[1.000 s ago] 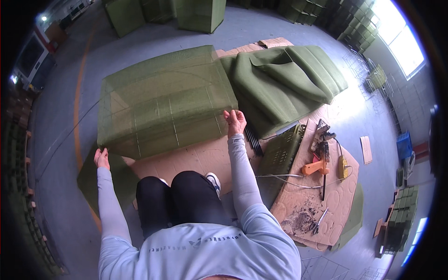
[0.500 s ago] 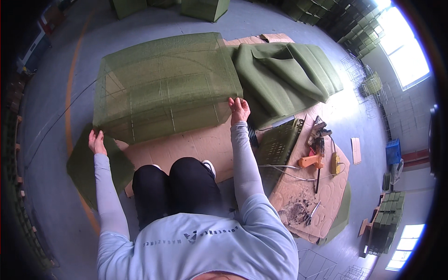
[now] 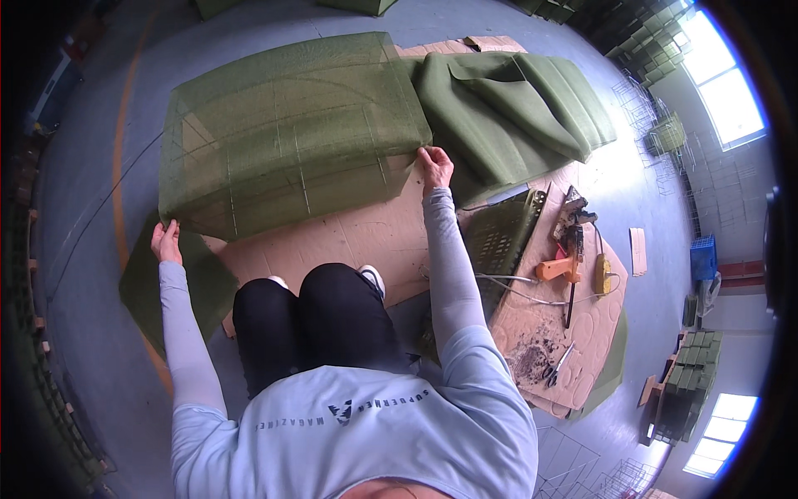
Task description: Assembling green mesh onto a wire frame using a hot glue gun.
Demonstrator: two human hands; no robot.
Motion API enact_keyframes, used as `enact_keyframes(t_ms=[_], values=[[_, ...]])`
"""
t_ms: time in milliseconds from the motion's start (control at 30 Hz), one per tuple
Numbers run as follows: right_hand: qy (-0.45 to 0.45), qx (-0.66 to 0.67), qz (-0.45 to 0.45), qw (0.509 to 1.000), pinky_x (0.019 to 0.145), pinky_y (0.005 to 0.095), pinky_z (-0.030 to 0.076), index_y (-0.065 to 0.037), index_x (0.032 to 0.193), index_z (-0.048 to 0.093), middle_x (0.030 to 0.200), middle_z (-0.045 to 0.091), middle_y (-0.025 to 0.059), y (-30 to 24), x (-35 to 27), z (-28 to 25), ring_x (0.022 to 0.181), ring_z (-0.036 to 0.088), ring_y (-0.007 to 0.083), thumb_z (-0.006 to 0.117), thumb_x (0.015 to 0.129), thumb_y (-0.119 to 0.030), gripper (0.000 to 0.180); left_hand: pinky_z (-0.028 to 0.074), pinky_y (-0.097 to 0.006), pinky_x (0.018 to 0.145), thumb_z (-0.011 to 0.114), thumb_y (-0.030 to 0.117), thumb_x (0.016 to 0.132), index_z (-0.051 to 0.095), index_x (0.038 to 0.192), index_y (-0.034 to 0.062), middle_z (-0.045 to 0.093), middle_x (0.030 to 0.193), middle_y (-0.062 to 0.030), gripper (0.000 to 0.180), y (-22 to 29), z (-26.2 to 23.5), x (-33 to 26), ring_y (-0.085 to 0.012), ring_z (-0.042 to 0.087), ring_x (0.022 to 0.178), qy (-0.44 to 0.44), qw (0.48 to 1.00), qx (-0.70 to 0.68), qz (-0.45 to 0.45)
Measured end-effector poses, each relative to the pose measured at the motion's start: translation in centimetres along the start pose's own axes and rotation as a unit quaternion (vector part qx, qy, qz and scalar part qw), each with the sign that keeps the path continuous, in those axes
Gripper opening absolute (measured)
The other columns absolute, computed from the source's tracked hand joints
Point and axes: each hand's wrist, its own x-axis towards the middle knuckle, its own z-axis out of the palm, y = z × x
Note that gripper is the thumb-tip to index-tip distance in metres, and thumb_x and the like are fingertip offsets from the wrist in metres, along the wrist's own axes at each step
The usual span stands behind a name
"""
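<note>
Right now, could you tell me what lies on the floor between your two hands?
In the head view, the near edge of the green mesh cover spans from left hand to right hand, with bare cardboard just below it.

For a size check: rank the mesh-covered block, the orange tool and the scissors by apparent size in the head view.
1. Mesh-covered block, by far the largest.
2. Orange tool.
3. Scissors, looking only slightly smaller than the tool; fisheye bending makes that pair unsure.
</note>
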Motion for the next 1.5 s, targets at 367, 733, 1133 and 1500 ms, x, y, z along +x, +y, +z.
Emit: enact_keyframes(t_ms=[367,733,1133,1500], values=[[-0.064,0.041,-0.022,0.997,0.058,0.0173,0.034,-0.006,0.071,0.055,0.065,0.050,-0.0069,0.1,0.2,-0.1,0.060,0.043,0.0027,0.066,0.074,-0.003,0.012,0.044,-0.019,0.063,0.059,-0.003,0.078,0.053,0.097,0.0020,0.058,0.088,-0.0029,0.021,0.9,0.0,-0.1,-0.0094,0.056,0.073,-0.012,0.999,0.020,-0.033],[-0.058,0.056,-0.020,0.997,0.061,0.0180,0.037,-0.006,0.072,0.055,0.067,0.054,-0.0044,0.1,-0.1,0.0,0.061,0.047,0.0042,0.065,0.075,-0.003,0.011,0.045,-0.019,0.069,0.058,-0.003,0.078,0.051,0.100,0.0018,0.056,0.095,-0.0046,0.024,0.1,-1.5,-0.3,-0.0111,0.056,0.083,-0.022,0.992,-0.080,-0.094],[-0.040,0.047,-0.003,0.998,0.053,0.0180,0.032,-0.010,0.068,0.055,0.064,0.053,-0.0052,-0.3,-0.4,-0.1,0.056,0.043,0.0036,0.066,0.074,-0.005,0.014,0.046,-0.025,0.068,0.067,0.009,0.074,0.051,0.111,0.0024,0.058,0.099,-0.0029,0.041,3.8,0.5,-2.7,-0.0114,0.056,0.083,0.091,0.990,0.082,-0.065],[-0.058,0.053,-0.005,0.997,0.060,0.0178,0.039,-0.006,0.072,0.056,0.071,0.058,-0.0016,0.4,-0.1,-0.3,0.062,0.050,0.0052,0.066,0.074,-0.004,0.010,0.011,-0.042,0.108,0.077,0.036,0.051,0.019,0.136,0.0106,0.016,0.142,-0.0116,0.107,6.9,28.5,-11.0,-0.0262,0.015,0.131,-0.375,0.569,0.563,0.468]])
